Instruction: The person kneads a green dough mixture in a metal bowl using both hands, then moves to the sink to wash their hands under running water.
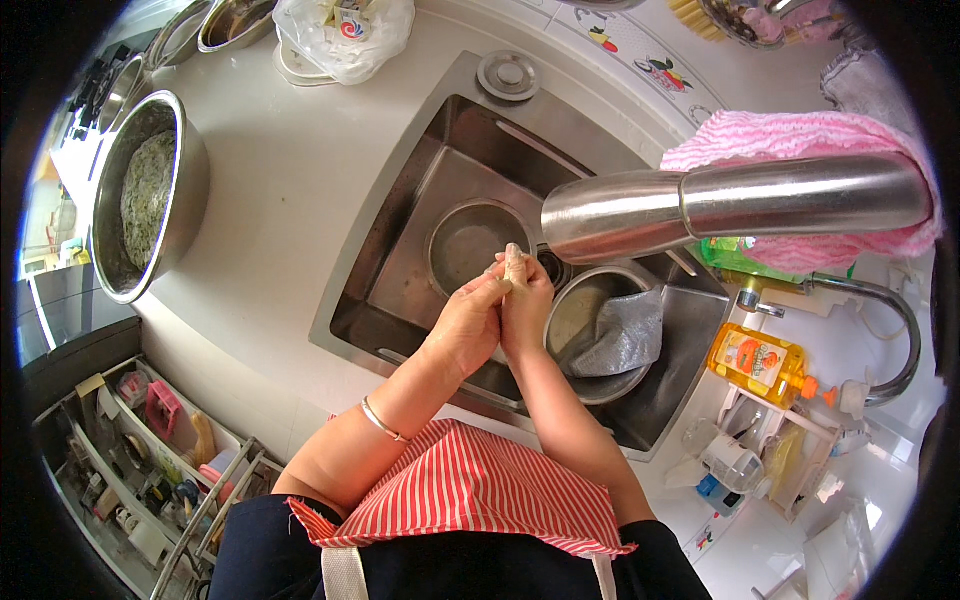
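Over the stainless steel sink (397,247), my left hand (471,315) and my right hand (526,300) are pressed together. The left fingers close around fingers of the right hand, whose raised thumb bears pale, dough-like residue. Neither hand shows any object in it. Below them, a round metal pan (480,240) lies on the sink floor. To their right, a metal bowl (574,307) holds a grey cloth (626,337) that hangs over its rim. At the far left of the counter, a steel mixing bowl (191,187) contains greenish, speckled dough (150,199).
A wide metal cylinder (795,199) reaches over the sink from the right, near a pink striped cloth (810,135). An orange dish soap bottle (757,364) and a curved faucet (911,337) are at the right. An open drawer (112,442) juts out lower left.
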Demonstrator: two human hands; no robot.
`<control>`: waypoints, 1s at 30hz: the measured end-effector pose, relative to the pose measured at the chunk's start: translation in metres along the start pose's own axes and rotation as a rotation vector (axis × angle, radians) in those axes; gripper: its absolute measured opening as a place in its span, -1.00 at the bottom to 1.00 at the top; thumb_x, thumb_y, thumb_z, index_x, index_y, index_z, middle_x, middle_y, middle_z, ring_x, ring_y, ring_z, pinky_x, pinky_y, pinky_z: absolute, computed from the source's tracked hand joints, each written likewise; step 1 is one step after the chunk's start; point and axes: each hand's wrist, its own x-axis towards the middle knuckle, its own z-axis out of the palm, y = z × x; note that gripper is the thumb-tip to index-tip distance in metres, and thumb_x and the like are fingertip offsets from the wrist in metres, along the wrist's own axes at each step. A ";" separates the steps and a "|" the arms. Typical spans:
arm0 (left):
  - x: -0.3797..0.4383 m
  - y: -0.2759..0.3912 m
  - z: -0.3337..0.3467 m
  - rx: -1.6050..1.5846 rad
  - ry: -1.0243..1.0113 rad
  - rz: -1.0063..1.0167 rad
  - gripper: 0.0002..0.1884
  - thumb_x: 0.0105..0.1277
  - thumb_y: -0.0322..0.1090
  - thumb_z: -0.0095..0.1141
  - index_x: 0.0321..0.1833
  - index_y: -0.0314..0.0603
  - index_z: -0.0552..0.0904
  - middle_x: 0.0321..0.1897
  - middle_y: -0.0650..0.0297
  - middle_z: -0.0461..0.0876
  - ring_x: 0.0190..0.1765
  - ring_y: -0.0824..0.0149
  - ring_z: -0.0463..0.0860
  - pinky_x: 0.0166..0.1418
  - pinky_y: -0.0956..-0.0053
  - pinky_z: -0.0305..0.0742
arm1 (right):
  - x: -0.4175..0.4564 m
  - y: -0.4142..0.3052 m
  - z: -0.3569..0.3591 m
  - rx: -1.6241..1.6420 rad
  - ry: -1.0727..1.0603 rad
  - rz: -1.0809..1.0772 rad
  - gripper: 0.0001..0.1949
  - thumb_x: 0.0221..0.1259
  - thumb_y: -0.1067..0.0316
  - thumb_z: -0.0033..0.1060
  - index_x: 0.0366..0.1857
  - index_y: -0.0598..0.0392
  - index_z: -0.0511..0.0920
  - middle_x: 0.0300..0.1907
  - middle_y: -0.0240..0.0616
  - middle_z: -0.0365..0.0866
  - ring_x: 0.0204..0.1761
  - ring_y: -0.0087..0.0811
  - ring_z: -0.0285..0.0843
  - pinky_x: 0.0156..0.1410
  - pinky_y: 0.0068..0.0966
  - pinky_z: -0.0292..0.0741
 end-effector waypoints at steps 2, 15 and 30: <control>0.000 0.000 -0.002 -0.031 0.029 -0.007 -0.66 0.43 -0.30 -0.04 0.21 -0.20 0.49 0.11 0.24 0.55 0.15 0.33 0.52 0.29 0.37 0.38 | -0.004 -0.002 -0.001 -0.105 0.013 -0.048 -0.67 0.35 0.11 0.16 -0.42 0.19 0.57 -0.43 -0.35 0.59 -0.38 -0.57 0.49 -0.22 -0.59 0.44; -0.002 0.001 -0.003 -0.124 0.105 -0.077 -0.80 0.40 -0.20 0.02 -0.14 -0.16 0.59 -0.19 0.30 0.63 -0.07 0.34 0.58 0.16 0.40 0.44 | -0.014 0.004 -0.006 -0.357 -0.011 -0.130 -0.79 0.29 0.23 0.20 -0.27 0.17 0.62 -0.39 -0.29 0.65 -0.34 -0.53 0.53 -0.17 -0.55 0.48; 0.000 0.002 -0.004 0.012 0.171 0.032 -0.80 0.50 -0.23 -0.09 -0.18 -0.18 0.52 -0.32 0.34 0.54 -0.19 0.42 0.52 -0.04 0.51 0.43 | -0.019 0.013 -0.006 -0.403 -0.105 -0.146 -0.79 0.30 0.21 0.19 -0.35 0.15 0.57 -0.53 -0.46 0.49 -0.45 -0.63 0.35 -0.35 -0.58 0.36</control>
